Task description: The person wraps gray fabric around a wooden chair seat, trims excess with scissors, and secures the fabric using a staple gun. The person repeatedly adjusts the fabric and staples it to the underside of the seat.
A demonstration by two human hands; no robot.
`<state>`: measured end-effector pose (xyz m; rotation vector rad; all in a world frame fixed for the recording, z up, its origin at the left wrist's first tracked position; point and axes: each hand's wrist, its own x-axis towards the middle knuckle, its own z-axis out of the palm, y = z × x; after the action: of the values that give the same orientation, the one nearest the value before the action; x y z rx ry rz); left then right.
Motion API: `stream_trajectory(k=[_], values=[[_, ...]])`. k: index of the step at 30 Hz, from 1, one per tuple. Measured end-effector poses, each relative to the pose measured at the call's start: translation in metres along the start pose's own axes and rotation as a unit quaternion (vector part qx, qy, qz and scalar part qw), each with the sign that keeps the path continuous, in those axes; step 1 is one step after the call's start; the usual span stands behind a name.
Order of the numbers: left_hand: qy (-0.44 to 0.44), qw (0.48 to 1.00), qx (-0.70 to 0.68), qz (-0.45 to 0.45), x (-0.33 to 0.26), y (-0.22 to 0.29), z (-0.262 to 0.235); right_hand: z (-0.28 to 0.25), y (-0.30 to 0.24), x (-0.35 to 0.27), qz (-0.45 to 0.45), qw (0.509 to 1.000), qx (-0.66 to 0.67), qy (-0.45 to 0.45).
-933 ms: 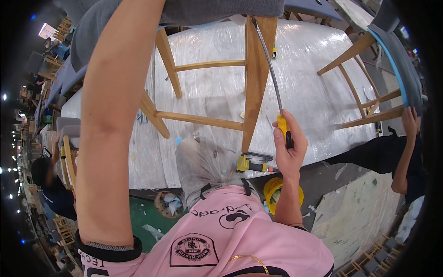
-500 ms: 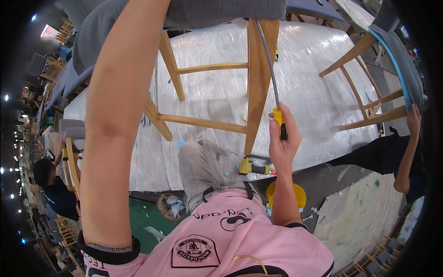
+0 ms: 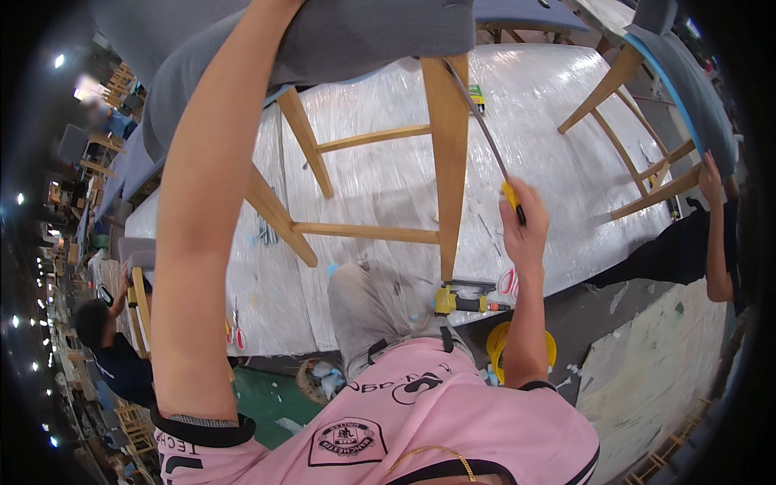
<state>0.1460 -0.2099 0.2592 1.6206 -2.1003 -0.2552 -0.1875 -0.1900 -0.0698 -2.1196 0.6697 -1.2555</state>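
Note:
My right hand point(image 3: 527, 225) is closed around the yellow-and-black handle of a long screwdriver point(image 3: 487, 129). Its thin shaft slants up and left to the top of a wooden chair leg point(image 3: 446, 153), where the tip meets the underside edge of the grey upholstered seat point(image 3: 380, 36). Exactly where the tip bears is hard to make out. My left arm point(image 3: 202, 194) reaches up across the seat, and its hand lies beyond the top edge of the picture. The chair point(image 3: 368, 234) stands on a plastic-wrapped work surface point(image 3: 364, 186).
A yellow staple gun point(image 3: 461, 301) lies near the leg's foot, with red-handled scissors point(image 3: 508, 283) beside it. Another pair of scissors point(image 3: 235, 333) is at the left. Below are a yellow bucket point(image 3: 551, 349) and a scrap basket point(image 3: 311, 386). Co-workers handle chairs on both sides.
My view has shifted slightly. The right hand has swung a little right and down, so the screwdriver slants more away from the leg. My left arm still stretches across the seat.

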Motion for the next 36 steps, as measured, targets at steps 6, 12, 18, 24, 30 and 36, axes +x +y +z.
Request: stream_trajectory(k=[6, 12, 18, 24, 30, 36], values=[[-0.094, 0.956, 0.229, 0.159, -0.023, 0.05, 0.031, -0.013, 0.01, -0.065, 0.067, 0.991, 0.103, 0.059], [-0.195, 0.952, 0.207, 0.111, -0.011, 0.082, 0.031, -0.033, -0.031, -0.004, 0.037, 0.999, -0.014, -0.005], [-0.277, 0.944, 0.112, 0.139, 0.0, 0.066, 0.022, -0.038, -0.054, 0.025, 0.058, 0.998, -0.033, -0.007], [-0.248, 0.942, 0.148, 0.169, -0.017, 0.092, 0.025, -0.038, -0.053, 0.043, 0.0, 0.991, -0.11, 0.078], [-0.173, 0.952, 0.178, 0.177, -0.028, 0.097, 0.038, -0.052, -0.054, 0.057, -0.015, 0.99, -0.125, 0.059], [-0.132, 0.965, 0.173, 0.149, -0.021, 0.079, 0.042, -0.05, -0.042, 0.034, 0.095, 0.992, -0.08, 0.006]])
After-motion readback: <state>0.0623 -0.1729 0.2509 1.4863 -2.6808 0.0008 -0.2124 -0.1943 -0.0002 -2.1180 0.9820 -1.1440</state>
